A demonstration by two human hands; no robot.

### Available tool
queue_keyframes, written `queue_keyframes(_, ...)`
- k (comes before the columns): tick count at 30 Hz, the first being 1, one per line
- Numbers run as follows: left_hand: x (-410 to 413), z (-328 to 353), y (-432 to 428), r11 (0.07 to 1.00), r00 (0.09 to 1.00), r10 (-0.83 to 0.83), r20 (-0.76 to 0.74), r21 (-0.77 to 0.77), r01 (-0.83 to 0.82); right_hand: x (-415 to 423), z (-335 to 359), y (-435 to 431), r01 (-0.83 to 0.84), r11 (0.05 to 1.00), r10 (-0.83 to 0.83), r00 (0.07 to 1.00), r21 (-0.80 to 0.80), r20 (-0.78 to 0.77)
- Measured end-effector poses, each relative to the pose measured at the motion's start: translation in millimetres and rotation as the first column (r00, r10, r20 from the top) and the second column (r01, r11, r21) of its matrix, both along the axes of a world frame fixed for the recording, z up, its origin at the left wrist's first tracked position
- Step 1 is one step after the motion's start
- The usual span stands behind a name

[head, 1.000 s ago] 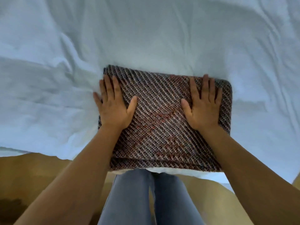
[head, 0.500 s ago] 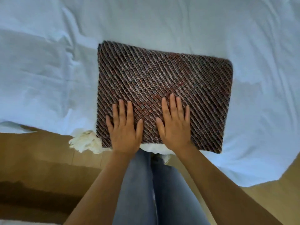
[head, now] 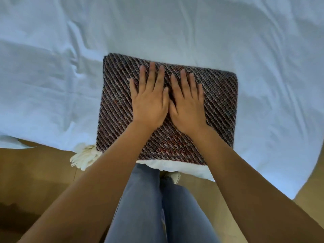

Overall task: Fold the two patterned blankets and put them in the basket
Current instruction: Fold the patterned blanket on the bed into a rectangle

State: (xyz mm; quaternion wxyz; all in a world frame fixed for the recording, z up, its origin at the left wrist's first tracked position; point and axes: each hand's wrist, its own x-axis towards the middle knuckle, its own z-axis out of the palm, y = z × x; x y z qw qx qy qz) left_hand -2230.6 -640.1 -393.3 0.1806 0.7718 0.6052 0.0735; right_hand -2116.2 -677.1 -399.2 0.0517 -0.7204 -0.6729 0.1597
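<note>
A folded patterned blanket, dark with diagonal woven stripes and a reddish patch, lies as a thick rectangle near the front edge of the bed. My left hand and my right hand lie flat on its middle, side by side with thumbs nearly touching and fingers straight, pointing away from me. A cream tassel fringe sticks out at the blanket's near left corner and hangs over the bed edge. No second blanket and no basket are in view.
A rumpled white sheet covers the bed on all sides of the blanket. Below the bed edge lies a wooden floor. My legs in blue jeans stand against the bed.
Both hands slid from the blanket's near edge up to its middle and came closer together. A second ago they were spread apart near the far corners.
</note>
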Motion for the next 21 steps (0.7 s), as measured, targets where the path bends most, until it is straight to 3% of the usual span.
queue_keyframes(4, -1, -42, 18, 0.998, 0.987, -0.02, -0.158, -0.054, 0.012, 4, -33, 18, -0.012, 0.998, 0.016, 0.997, -0.061, 0.074)
queue_keyframes(10, 7, -78, 24, 0.997, 0.991, 0.02, -0.129, -0.069, -0.03, 3, -72, 22, 0.046, 0.997, -0.053, 0.993, 0.063, 0.108)
queue_keyframes(14, 0, -64, 20, 0.999, 0.997, 0.002, -0.083, -0.053, -0.006, 6, -60, 19, 0.016, 0.994, -0.022, 0.998, 0.105, 0.062)
queue_keyframes(17, -21, -53, 17, 0.996, 0.991, 0.087, -0.106, -0.014, -0.089, 28, -43, 5, 0.137, 0.989, -0.144, 0.981, 0.063, 0.126)
queue_keyframes(21, -51, -54, 19, 0.98, 0.975, 0.164, -0.15, -0.088, -0.179, 43, -43, -5, 0.309, 0.951, -0.303, 0.939, -0.009, 0.164)
